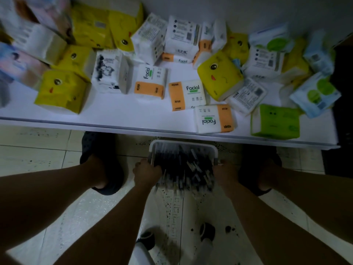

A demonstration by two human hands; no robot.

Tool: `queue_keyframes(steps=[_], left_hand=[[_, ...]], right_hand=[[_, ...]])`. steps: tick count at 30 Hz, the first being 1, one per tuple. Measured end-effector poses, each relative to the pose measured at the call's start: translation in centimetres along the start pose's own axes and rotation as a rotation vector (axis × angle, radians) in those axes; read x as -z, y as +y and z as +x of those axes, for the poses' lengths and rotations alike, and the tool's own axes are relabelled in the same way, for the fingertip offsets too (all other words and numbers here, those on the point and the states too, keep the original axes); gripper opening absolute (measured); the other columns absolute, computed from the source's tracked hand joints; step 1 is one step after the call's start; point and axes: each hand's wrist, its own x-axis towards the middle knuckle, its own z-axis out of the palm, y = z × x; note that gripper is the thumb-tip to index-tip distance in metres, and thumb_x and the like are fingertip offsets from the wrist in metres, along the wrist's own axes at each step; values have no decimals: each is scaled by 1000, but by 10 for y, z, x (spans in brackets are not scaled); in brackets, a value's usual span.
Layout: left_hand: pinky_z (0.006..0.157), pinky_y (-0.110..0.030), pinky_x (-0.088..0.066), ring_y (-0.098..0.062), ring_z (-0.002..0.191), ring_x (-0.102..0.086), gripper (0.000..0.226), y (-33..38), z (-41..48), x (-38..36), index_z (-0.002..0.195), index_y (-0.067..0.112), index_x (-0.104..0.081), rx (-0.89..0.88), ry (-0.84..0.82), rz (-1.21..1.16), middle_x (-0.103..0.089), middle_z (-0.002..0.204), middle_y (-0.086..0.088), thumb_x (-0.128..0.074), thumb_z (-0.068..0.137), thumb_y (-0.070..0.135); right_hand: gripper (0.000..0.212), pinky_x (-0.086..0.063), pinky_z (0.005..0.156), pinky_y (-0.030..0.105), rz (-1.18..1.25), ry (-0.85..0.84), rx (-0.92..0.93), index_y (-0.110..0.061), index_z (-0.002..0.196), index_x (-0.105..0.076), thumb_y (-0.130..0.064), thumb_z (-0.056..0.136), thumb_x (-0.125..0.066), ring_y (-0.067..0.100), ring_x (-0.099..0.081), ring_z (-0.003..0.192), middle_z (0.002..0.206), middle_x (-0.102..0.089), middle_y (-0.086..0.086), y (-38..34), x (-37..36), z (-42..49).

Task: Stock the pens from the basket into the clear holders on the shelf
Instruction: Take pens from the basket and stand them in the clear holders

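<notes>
Holding the basket (183,144) by its two sides, the person had one hand on each edge. The left hand (147,173) had its fingers curled over the left rim. The right hand (224,174) looked curled over the right rim too, though that side was dark and blurry. Neither hand held a pen.

The pens (181,166) lay in a dark heap inside the basket, right between the two hands. Most of them pointed from the far rim back toward the person, and a few lay crossed on top. Both hands were about as close to the pens as each other, so either one could let go and dip inward to grab some.

The basket sat low, just under the front edge of the white shelf (114,111). Only tissue packs (186,94) showed on that shelf. No clear holders could be seen, so they had to be found first.
</notes>
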Motion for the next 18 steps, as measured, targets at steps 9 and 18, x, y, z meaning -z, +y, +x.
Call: queue_keyframes(steps=[9,18], left_hand=[[81,-37,-54,-20,90,-62,23,30,-30,-22,106,16,-56,-334,-31,453,-63,98,-1,-58,91,34],[81,-39,-55,-22,90,-65,23,29,-4,-23,111,14,-56,-332,-9,520,-65,98,-3,-56,93,28]], right_hand=[[17,-45,64,28,-329,44,483,-17,97,-57,-33,91,-61,19,-59,81,90,-60,1,-32,-17,-29],[33,-48,91,36,-738,-5,578,-19,122,-59,-33,92,-58,25,-55,112,125,-55,6,-36,-35,-25]])
